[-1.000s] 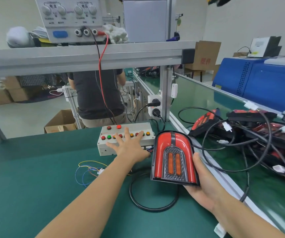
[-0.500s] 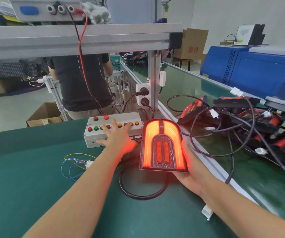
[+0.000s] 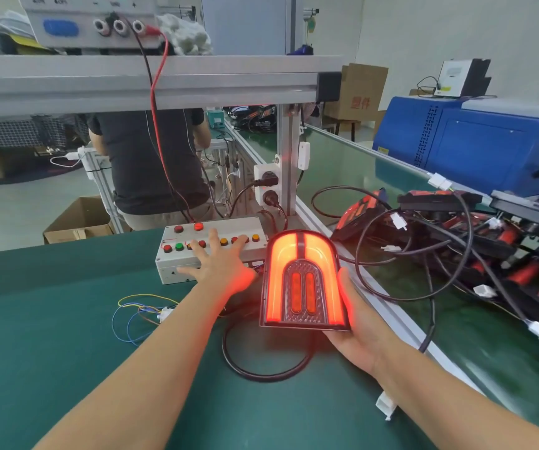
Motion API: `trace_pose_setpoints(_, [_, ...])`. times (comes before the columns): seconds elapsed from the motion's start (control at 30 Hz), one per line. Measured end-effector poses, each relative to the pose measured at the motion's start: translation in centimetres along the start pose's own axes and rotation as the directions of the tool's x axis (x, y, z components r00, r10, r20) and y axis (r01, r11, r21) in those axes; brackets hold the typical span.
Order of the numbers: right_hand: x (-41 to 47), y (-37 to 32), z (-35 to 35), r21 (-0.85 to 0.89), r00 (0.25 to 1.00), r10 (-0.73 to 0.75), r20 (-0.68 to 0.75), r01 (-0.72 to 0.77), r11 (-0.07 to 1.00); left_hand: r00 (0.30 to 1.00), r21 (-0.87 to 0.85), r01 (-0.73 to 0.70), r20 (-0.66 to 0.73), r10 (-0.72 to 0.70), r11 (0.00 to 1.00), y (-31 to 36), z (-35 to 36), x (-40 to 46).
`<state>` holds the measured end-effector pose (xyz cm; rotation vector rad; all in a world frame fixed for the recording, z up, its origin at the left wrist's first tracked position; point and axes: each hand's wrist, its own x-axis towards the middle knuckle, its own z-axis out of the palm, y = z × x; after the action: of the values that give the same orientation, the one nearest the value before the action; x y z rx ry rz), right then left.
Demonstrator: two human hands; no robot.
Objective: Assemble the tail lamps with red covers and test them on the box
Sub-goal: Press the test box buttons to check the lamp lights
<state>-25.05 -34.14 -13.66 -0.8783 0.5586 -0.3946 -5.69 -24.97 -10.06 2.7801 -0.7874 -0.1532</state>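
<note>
Tail lamp lit red, cradled in right hand; left hand splayed open on test box buttons.

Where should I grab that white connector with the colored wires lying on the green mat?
Pinch the white connector by its small plastic body, coming straight down from above. It lies flat on the green mat, apart from the test box, and its thin wires loop leftward, so avoid pulling those.
</note>
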Motion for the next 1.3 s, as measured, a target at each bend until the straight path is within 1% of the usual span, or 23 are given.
trace_pose_setpoints(0.07, [0.0,-0.1,0.0,0.0,0.999,0.024,-0.021,-0.024,1.0,1.0,0.038,-0.017,-0.023,0.018,0.999,-0.1,0.0,0.1])
trace_pose_setpoints(0.2, [0.0,-0.1,-0.1,-0.008,0.998,0.047,-0.038,-0.047,0.999,0.99,0.148,-0.086,-0.096,0.101,0.985,-0.3,0.1,0.0])
trace_pose_setpoints(0.37, [0.1,-0.1,-0.1,-0.006,0.999,0.047,-0.015,-0.047,0.999,0.983,0.22,-0.133,-0.092,0.156,0.967,-0.5,-0.2,0.3])
trace_pose_setpoints(0.47, [0.2,0.1,-0.2,0.013,1.0,0.027,0.0,-0.027,1.0,0.98,0.235,-0.154,-0.085,0.178,0.96,-0.6,-0.3,0.6])
trace_pose_setpoints(0.6, [0.5,0.2,-0.3,0.037,1.0,0.02,0.01,-0.02,0.999,0.971,0.283,-0.174,-0.112,0.212,0.943,-0.5,-0.5,1.0])
trace_pose_setpoints(0.67, [0.5,0.2,-0.3,0.041,1.0,0.019,0.02,-0.019,0.999,0.968,0.287,-0.171,-0.13,0.216,0.943,-0.4,-0.5,0.9])
trace_pose_setpoints(0.9, [0.5,0.2,-0.2,0.004,1.0,-0.002,0.012,0.002,1.0,0.969,0.267,-0.174,-0.127,0.213,0.948,-0.3,-0.8,0.9])
trace_pose_setpoints(1.1, [0.5,0.1,-0.2,-0.008,0.999,-0.02,0.029,0.02,1.0,0.972,0.259,-0.177,-0.103,0.21,0.949,-0.4,-1.0,0.7])
trace_pose_setpoints(1.3, [0.2,0.1,0.1,-0.023,0.999,-0.034,0.011,0.034,0.999,0.975,0.254,-0.175,-0.092,0.204,0.951,-0.3,-1.0,0.7])
